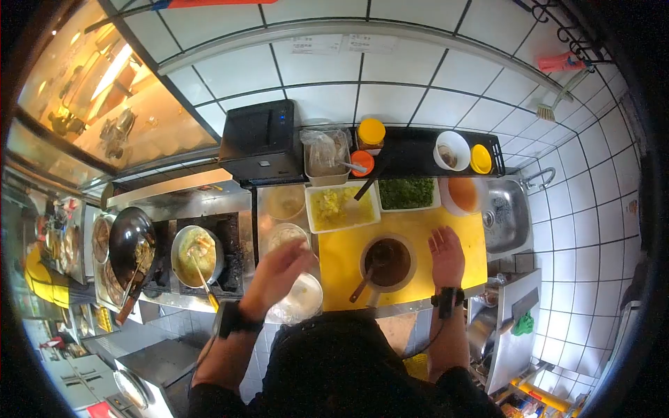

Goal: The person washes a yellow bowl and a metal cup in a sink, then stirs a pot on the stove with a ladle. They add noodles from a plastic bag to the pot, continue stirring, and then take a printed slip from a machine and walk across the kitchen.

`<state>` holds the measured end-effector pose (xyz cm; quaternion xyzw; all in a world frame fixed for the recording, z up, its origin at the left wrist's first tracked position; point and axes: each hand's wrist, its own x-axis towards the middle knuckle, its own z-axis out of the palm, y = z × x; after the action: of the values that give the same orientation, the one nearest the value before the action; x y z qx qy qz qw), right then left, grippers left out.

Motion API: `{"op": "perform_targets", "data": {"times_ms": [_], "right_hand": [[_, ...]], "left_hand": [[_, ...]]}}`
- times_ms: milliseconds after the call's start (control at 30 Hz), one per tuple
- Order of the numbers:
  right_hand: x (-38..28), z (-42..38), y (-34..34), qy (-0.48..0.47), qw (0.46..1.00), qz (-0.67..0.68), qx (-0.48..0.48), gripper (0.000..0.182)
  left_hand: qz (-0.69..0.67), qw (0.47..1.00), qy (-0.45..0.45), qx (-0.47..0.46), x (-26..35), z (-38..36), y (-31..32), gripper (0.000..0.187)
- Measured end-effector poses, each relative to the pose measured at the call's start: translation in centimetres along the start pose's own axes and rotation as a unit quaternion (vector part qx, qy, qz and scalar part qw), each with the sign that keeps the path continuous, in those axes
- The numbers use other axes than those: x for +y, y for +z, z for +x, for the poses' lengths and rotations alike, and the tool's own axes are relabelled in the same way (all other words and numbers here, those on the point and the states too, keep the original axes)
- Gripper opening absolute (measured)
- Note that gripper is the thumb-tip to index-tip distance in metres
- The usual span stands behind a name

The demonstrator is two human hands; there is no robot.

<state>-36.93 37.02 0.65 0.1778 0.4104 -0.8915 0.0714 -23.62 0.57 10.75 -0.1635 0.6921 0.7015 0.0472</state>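
Observation:
My left hand (286, 266), slightly blurred, is held over the white bowls left of the yellow cutting board (334, 279), fingers stretched out and nothing visible in it. Above the board's right side is my right hand (447, 256), fingers extended and empty. Between my hands stands a pot of dark brown sauce (396, 258); a ladle (360, 288) with a wooden handle leans in it. The nearest bowl to my left hand holds something white (301, 296). Behind the pot are a white tray of yellow chopped food (341, 217) and a tray of chopped greens (408, 194).
On the left, a pot of yellowish food (188, 268) with a ladle and a black wok (131, 240) sit on the stove. A black printer (259, 136) and a shelf (411, 148) with jars line the wall. At right is a sink (505, 219).

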Motion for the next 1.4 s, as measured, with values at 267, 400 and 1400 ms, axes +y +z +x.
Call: {"op": "perform_targets", "data": {"times_ms": [267,400,1400], "right_hand": [[3.8,-3.0,4.7,0.268,0.927,0.255,-0.068,0.024],[10.0,-8.7,9.9,0.425,0.862,0.225,-0.159,0.034],[35.8,-27.5,17.1,0.55,0.808,-0.105,-0.183,0.031]], "left_hand": [[0.431,0.858,0.046,0.277,-2.8,-17.2,-8.3,0.027],[0.521,0.797,-0.005,0.305,-8.5,-21.3,-12.3,0.031],[0.634,0.746,0.194,0.053,-16.8,-20.0,-20.6,0.03]]}}
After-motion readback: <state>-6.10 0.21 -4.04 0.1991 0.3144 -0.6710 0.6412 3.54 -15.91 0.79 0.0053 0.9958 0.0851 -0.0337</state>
